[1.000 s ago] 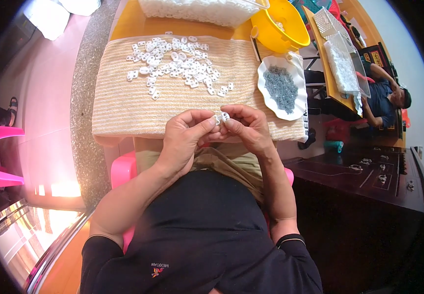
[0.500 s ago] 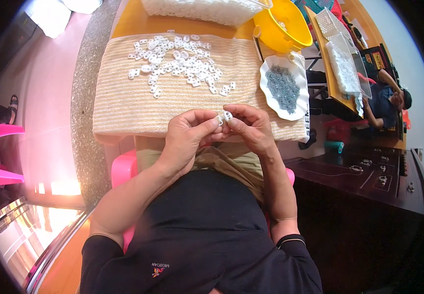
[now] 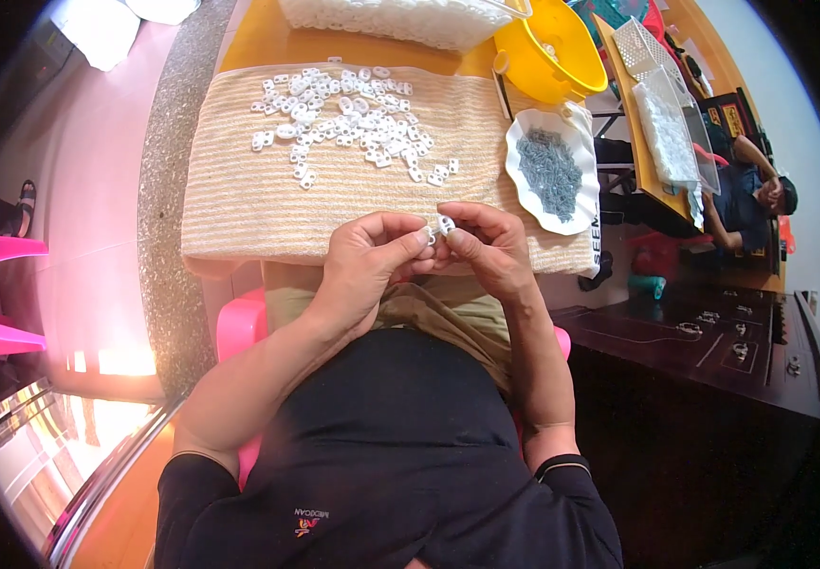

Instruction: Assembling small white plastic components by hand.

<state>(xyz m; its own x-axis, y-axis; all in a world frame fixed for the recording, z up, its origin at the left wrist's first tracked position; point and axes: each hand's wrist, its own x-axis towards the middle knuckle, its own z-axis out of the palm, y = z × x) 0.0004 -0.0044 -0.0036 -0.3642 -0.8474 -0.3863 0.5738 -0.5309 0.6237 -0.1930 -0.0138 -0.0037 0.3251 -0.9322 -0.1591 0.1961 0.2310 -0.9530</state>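
At frame centre, the left hand [image 3: 364,258] and right hand [image 3: 495,248] each pinch a small white plastic piece [image 3: 446,225] in closed fingertips; whether the two are joined is unclear. Upper centre, many white two-holed plastic blocks [image 3: 360,105] lie loose, not yet in hand, on a beige striped towel [image 3: 239,204].

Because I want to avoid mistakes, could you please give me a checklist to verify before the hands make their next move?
1. Left hand pinches a small pale piece: ok.
2. Right hand pinches a white piece with dark holes: ok.
3. Both held pieces joined together: cannot tell, too small.
4. Loose white pieces lie on the striped towel: ok.
5. Grey parts sit inside the scalloped dish: ok.
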